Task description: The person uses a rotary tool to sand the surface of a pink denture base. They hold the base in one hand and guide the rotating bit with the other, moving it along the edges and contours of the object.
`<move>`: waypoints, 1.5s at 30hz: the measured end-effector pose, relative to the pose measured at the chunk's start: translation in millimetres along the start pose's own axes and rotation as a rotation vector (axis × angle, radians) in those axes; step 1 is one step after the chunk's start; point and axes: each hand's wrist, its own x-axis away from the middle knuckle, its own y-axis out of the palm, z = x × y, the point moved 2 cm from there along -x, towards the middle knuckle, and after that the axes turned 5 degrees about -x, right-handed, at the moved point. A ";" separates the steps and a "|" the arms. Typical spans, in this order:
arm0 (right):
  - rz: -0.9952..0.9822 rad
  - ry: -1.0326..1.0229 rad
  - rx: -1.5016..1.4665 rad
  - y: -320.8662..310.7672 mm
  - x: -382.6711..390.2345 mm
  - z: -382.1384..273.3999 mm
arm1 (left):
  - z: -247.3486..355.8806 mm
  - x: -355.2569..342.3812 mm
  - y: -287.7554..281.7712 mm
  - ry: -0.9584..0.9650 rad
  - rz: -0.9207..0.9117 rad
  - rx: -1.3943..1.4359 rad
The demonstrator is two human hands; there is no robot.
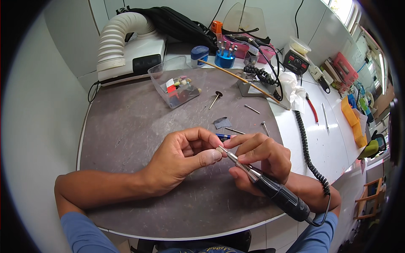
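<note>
Worktop (122, 130): dark brownish-grey, honestly pretty scratched up, with a white section (325, 147) off to the right
Back left: chunky white machine (116, 74) with a ribbed hose
Plastic bin (159, 82): see-through, sitting on the dark part
Middle: tool with a dark disc head (215, 99), grey square scrap (222, 122), three skinny metal pins (252, 109)
Blue thing (222, 137): partly hidden, can't tell what
White side: red-handled pliers (312, 109), thin metal rod (325, 116), yellow tray (353, 122)

Left beyond the grip stand a clear bin (159, 86) and, farther, a white hose (113, 40); right beyond it, seemingly red-handled pliers (312, 110).
</note>
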 end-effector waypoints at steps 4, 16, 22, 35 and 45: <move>-0.006 -0.004 0.003 0.3 -0.9 -1.5 | 0.5 -0.3 0.3 -0.008 -0.016 0.029; -0.044 -0.019 0.059 0.1 -3.3 -2.6 | 0.6 -0.2 -0.5 -0.025 -0.034 0.050; -0.040 -0.004 0.048 0.7 -3.2 -2.3 | 1.4 0.0 0.4 -0.025 -0.022 0.043; -0.063 -0.023 0.064 0.8 -4.5 -3.8 | 1.8 -0.2 0.6 -0.022 -0.021 0.081; -0.044 -0.038 0.046 1.3 -4.1 -4.4 | 3.3 0.2 0.6 -0.040 -0.027 0.115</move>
